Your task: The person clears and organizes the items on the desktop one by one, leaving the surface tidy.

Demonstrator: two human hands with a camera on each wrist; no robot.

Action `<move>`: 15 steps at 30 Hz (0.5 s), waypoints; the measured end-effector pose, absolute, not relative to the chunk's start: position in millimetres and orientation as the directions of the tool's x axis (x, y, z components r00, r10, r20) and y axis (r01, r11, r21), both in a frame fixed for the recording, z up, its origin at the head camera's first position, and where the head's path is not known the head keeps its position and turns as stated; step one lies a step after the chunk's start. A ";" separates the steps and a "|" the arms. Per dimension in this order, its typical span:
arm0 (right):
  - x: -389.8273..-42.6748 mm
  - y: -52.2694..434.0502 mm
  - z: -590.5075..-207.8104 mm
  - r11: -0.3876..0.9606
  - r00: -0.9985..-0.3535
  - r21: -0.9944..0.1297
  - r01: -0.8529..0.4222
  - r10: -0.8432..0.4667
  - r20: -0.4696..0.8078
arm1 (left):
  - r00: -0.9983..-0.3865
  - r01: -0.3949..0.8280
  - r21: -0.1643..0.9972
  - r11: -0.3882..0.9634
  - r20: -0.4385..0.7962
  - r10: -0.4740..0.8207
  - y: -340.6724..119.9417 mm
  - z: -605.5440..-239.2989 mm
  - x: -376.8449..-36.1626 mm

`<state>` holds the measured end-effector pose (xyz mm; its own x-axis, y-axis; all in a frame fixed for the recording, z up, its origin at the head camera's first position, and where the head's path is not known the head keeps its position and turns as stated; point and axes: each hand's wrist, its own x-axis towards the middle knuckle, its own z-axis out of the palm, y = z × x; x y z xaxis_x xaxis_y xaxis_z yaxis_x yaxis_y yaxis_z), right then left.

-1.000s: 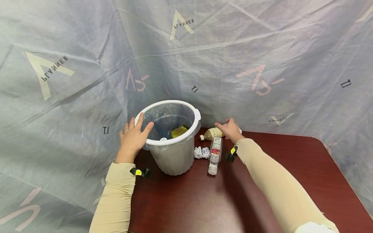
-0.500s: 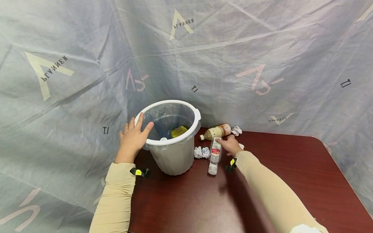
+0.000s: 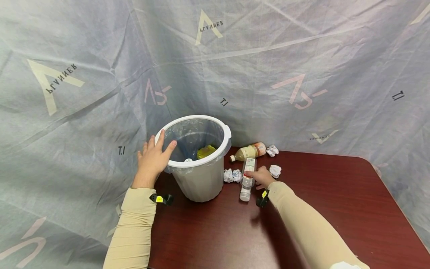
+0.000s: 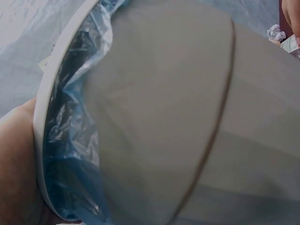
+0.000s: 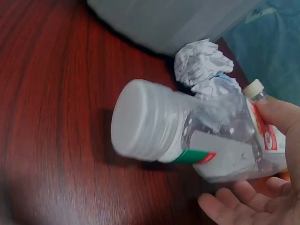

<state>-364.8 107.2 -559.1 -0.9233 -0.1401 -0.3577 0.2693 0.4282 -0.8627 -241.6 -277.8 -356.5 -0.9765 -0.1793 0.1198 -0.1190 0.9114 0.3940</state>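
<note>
My left hand rests against the white rim of a grey trash can, its fingers spread and straight. A clear plastic liner hangs over that rim. A clear plastic bottle with a white cap lies on its side, cap toward me. My right hand is at this bottle; in the right wrist view its thumb touches the label, while the other fingers stay loosely extended beside the bottle. Behind it lies a second bottle with a yellowish label. Two crumpled paper balls sit between can and bottle.
More crumpled paper lies on the right: one ball beside my right hand, another ball near the back edge. Something yellow is inside the can. A grey printed curtain hangs behind the dark red table.
My right hand has moved from the far bottle down toward me, to the nearer clear bottle. The paper balls on the right are now uncovered. My left hand stays at the rim.
</note>
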 end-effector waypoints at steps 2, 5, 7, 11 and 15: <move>-363.6 104.8 -559.3 0.390 -0.918 -0.876 0.284 -0.154 -0.366 | -0.977 -0.120 0.394 0.911 0.117 -0.179 -277.7 -356.0 -241.3; -362.9 102.3 -556.6 0.347 -0.910 -0.887 0.304 -0.171 -0.379 | -0.977 -0.120 0.396 0.910 0.117 -0.179 -277.5 -355.7 -240.9; -364.2 102.6 -555.6 0.330 -0.902 -0.888 0.322 -0.179 -0.393 | -0.977 -0.120 0.398 0.910 0.117 -0.180 -277.5 -356.2 -241.1; -366.7 107.1 -555.7 0.298 -0.880 -0.879 0.372 -0.189 -0.436 | -0.977 -0.121 0.402 0.908 0.115 -0.181 -277.0 -356.4 -241.0; -369.1 112.2 -555.5 0.260 -0.866 -0.878 0.402 -0.205 -0.457 | -0.977 -0.119 0.406 0.906 0.116 -0.181 -277.1 -355.1 -240.1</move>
<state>-369.1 112.2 -555.5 -0.8657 -0.2046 -0.4568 0.4019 0.2598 -0.8781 -240.1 -277.1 -355.1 -0.9766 -0.1806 0.1163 -0.1193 0.9062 0.4057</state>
